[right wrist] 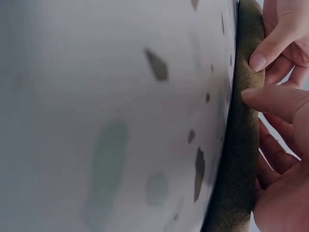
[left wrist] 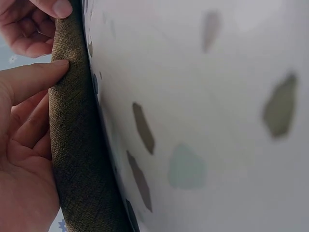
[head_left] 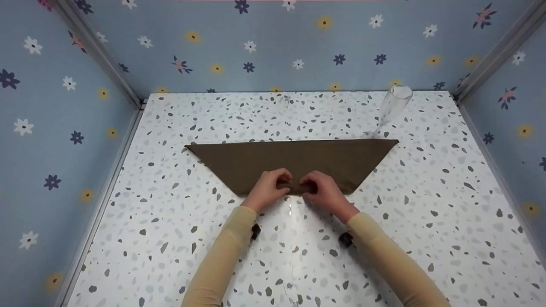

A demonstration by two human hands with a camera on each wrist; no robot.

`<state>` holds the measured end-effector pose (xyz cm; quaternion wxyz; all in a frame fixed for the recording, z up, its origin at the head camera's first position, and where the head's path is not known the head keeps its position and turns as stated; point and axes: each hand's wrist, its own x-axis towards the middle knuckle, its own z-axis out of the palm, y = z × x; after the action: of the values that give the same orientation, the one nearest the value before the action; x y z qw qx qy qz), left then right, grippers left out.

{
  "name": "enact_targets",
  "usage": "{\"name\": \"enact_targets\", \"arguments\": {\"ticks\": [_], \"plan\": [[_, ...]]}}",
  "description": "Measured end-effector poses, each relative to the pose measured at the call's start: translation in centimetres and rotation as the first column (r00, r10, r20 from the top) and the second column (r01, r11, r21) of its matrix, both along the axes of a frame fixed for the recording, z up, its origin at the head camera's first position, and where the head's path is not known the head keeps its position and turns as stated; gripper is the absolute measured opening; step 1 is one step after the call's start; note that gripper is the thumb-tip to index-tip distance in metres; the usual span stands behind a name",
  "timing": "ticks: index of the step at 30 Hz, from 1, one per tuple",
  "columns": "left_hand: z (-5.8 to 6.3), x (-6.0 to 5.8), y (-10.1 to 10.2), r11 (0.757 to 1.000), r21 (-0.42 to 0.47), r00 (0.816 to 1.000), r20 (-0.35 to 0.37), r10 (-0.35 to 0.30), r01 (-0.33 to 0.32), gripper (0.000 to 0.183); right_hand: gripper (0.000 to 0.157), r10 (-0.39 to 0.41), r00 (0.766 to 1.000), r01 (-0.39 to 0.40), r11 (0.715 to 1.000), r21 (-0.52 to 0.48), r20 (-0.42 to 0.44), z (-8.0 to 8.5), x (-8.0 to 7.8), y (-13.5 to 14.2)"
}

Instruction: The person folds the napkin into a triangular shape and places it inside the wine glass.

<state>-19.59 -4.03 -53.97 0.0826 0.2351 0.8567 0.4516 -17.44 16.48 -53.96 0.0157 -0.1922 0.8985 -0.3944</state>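
A brown cloth napkin (head_left: 290, 158) lies folded into a wide trapezoid, its long straight side away from me and its short side toward me. Along the short side the fabric is rolled into a thick edge, seen close in the left wrist view as a rounded roll (left wrist: 79, 145). My left hand (head_left: 269, 188) pinches this roll just left of the middle, thumb on the near face and fingers curled over the far side. Close beside it, my right hand (head_left: 325, 192) grips the same roll in like manner. In the right wrist view both thumbs press the rolled fabric (right wrist: 239, 154).
A clear champagne flute (head_left: 394, 102) is behind the napkin's far right corner. The speckled white table (head_left: 170, 256) meets blue flowered panels (head_left: 273, 47) at the back and sides. A dark wrist device (head_left: 346, 239) shows under the right sleeve.
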Motion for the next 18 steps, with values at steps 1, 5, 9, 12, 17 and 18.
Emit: {"name": "enact_targets", "arguments": {"ticks": [1,5,9,12,17,18], "plan": [[0.0,0.0,0.0,1.000,-0.004,1.000,-0.004,0.000,0.000,0.021,0.027,0.003,1.000,-0.003,1.000,0.002,0.000,0.0,-0.1,0.0],[0.0,0.0,-0.1,1.000,-0.030,1.000,-0.022,-0.001,0.001,0.019,0.023,0.000,1.000,-0.001,1.000,0.005,0.015,0.0,-0.5,0.1],[0.0,0.2,0.0,0.998,-0.070,0.997,-0.083,-0.006,0.000,0.017,0.020,-0.027,0.998,0.026,1.000,0.015,0.057,0.0,-0.9,0.0],[0.0,0.4,0.0,0.997,-0.083,0.992,-0.129,-0.015,0.004,0.019,0.018,-0.047,0.995,0.045,0.999,0.022,0.090,0.0,-1.1,0.0],[-0.2,0.5,0.0,0.996,-0.087,0.988,-0.151,-0.014,0.001,0.024,0.017,-0.059,0.991,0.058,0.998,0.016,0.119,0.1,-1.3,0.0],[-0.2,0.5,0.0,0.996,-0.090,0.988,-0.152,-0.012,-0.002,0.024,0.017,-0.061,0.991,0.059,0.998,0.018,0.122,0.1,-1.3,0.0]]}}
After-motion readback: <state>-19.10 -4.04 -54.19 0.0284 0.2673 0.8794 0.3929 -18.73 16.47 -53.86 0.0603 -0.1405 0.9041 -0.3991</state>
